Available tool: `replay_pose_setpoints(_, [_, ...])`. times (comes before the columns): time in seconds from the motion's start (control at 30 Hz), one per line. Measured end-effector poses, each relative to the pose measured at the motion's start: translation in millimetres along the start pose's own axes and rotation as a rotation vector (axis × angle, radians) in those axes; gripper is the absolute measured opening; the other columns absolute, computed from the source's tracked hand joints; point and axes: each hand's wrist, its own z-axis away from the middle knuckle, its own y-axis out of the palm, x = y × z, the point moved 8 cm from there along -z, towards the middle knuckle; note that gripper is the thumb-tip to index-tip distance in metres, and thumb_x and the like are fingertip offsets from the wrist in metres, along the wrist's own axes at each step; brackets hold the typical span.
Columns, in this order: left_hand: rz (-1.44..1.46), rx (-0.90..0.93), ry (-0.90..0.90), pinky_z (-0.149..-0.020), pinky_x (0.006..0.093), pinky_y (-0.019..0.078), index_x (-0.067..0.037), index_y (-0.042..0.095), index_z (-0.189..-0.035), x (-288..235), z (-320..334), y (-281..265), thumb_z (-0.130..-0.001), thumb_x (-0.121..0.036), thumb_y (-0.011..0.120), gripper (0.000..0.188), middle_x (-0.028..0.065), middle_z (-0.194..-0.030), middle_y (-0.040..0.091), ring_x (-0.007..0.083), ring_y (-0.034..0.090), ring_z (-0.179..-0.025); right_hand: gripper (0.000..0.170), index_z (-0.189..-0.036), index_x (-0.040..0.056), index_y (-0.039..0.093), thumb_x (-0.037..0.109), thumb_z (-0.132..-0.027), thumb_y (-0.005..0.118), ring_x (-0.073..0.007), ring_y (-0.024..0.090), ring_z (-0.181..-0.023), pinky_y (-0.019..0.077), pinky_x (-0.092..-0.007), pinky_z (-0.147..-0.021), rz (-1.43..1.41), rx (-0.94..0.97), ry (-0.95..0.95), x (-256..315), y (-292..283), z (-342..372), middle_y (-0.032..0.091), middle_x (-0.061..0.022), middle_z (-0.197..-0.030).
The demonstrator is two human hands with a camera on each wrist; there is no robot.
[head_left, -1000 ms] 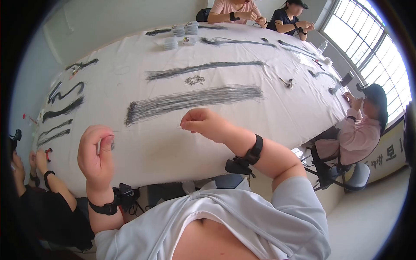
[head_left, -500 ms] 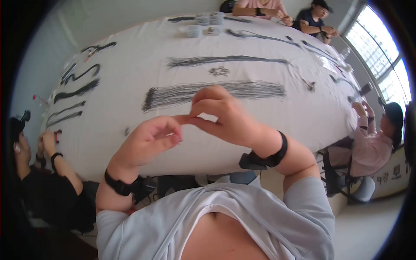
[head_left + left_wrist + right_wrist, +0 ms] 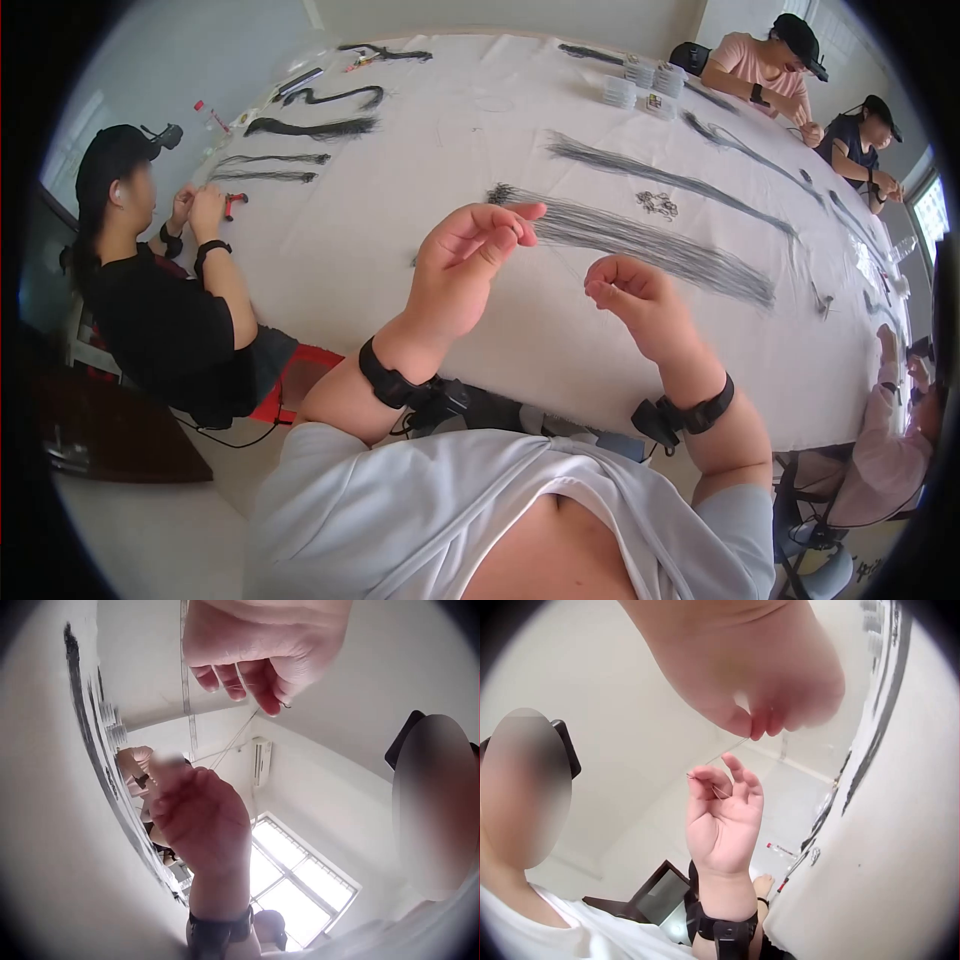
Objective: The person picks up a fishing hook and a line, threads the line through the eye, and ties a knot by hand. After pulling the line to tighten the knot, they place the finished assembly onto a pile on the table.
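Dark strands (image 3: 640, 247) | partly behind left hand (image 3: 460, 268) | clear boxes (image 3: 619, 93) beyond

The white, wrinkled tablecloth (image 3: 560, 365) is matt cloth. The thin, pale strand (image 3: 735, 745) looks smooth and threadlike; the long, dark-grey bundle of fine strands (image 3: 650, 245) looks wiry. The stacked, clear boxes (image 3: 619, 93) appear smooth plastic. The pale-grey shirt (image 3: 360, 500) is matt cloth, the dark-brown cabinet (image 3: 125, 425) apparently glossy wood.

Pale walls (image 3: 245, 55); bright paned window (image 3: 302, 880); white-clothed table (image 3: 340, 265); dark brown furniture (image 3: 110, 425); pale floor (image 3: 130, 530).
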Motion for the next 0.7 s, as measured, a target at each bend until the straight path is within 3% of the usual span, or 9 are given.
replay_pose_setpoints(0.13, [0.375,-0.097,-0.167,-0.095,0.038,0.0444,-0.006,0.059,-0.094,21.5,-1.8,-3.3,-0.095,-0.013,0.053,0.009,0.0049,-0.091,0.062,0.0227,0.059,-0.102,0.011,-0.092,0.0029,0.062,0.013,-0.087,0.062,-0.0045,0.053,-0.078,0.0432,-0.0203,-0.067,0.039,0.07,0.08,-11.8,12.7,4.3,0.059,0.0023,-0.087])
replay_pose_setpoints(0.23, [0.404,-0.064,-0.311,-0.094,0.0369,0.0452,-0.005,0.061,-0.096,34.7,-8.8,7.3,-0.095,-0.012,0.053,0.01,0.0054,-0.092,0.064,0.0209,0.06,-0.1,0.015,-0.096,0.003,0.061,0.015,-0.087,0.063,-0.0078,0.055,-0.088,0.0443,-0.0237,-0.073,0.339,0.108,-0.164,12.3,14.6,5.1,0.06,-0.0012,-0.095])
replay_pose_setpoints(0.33, [0.289,-0.001,-0.364,-0.09,0.0337,0.0473,-0.004,0.063,-0.098,49.7,-19.8,24.5,-0.093,-0.01,0.055,0.011,0.007,-0.095,0.066,0.0185,0.062,-0.095,0.023,-0.105,0.0028,0.057,0.016,-0.087,0.061,-0.0127,0.054,-0.099,0.0439,-0.0279,-0.08,0.171,-0.221,-0.325,24.5,-22.4,5.9,0.06,-0.0051,-0.105])
replay_pose_setpoints(0.37, [0.199,0.016,-0.384,-0.089,0.0331,0.0477,-0.004,0.063,-0.099,55.9,-22.8,27.3,-0.093,-0.009,0.055,0.011,0.0071,-0.095,0.066,0.0182,0.062,-0.094,0.038,-0.12,0.0023,0.048,0.019,-0.088,0.061,-0.016,0.053,-0.103,0.043,-0.0305,-0.084,-0.117,-0.202,-0.251,22.9,-29.2,5.7,0.058,-0.0086,-0.114])
replay_pose_setpoints(0.47, [0.224,0.07,-0.388,-0.083,0.0304,0.0498,-0.003,0.063,-0.099,74.9,-28.4,45.4,-0.092,-0.01,0.056,0.011,0.0076,-0.097,0.066,0.0175,0.063,-0.092,0.049,-0.13,0.0012,0.038,0.016,-0.089,0.06,-0.0171,0.051,-0.108,0.0431,-0.0301,-0.085,-0.456,-0.145,-0.161,12.9,-24.3,3.4,0.054,-0.0107,-0.122])
replay_pose_setpoints(0.5, [0.282,0.087,-0.382,-0.081,0.0294,0.0506,-0.003,0.063,-0.099,79.7,-28.0,52.3,-0.092,-0.01,0.057,0.012,0.0077,-0.097,0.066,0.0172,0.063,-0.092,0.053,-0.135,0.0016,0.032,0.018,-0.091,0.057,-0.0167,0.052,-0.111,0.044,-0.0276,-0.085,-0.478,-0.067,-0.099,0.7,-17.3,0.2,0.051,-0.0126,-0.127])
replay_pose_setpoints(0.6, [0.205,0.032,-0.509,-0.075,0.0275,0.052,-0.003,0.063,-0.099,95.4,-18.6,57.2,-0.092,-0.013,0.058,0.013,0.0075,-0.096,0.066,0.0163,0.063,-0.089,0.05,-0.134,0.0011,0.032,0.022,-0.094,0.054,-0.0154,0.054,-0.106,0.0457,-0.0251,-0.082,-0.234,-0.054,-0.063,-5.7,-1.4,0.1,0.053,-0.0119,-0.122])
replay_pose_setpoints(0.63, [0.191,0.027,-0.544,-0.071,0.0262,0.0524,-0.003,0.063,-0.099,99.4,-13.2,58.4,-0.091,-0.014,0.06,0.014,0.0071,-0.094,0.066,0.015,0.063,-0.087,0.048,-0.132,0.0007,0.034,0.027,-0.096,0.051,-0.0125,0.056,-0.093,0.048,-0.0248,-0.073,-0.191,-0.083,0.003,-11.5,1.4,1.3,0.057,-0.0089,-0.11])
replay_pose_setpoints(0.7, [0.135,0.023,-0.581,-0.071,0.0264,0.0523,-0.002,0.063,-0.099,105.8,-2.8,56.7,-0.091,-0.013,0.06,0.014,0.0069,-0.092,0.066,0.0143,0.063,-0.085,0.047,-0.131,0.0006,0.033,0.027,-0.096,0.051,-0.0114,0.054,-0.085,0.0482,-0.0252,-0.069,-0.164,-0.035,0.149,-30.6,8.8,3.2,0.057,-0.0071,-0.104])
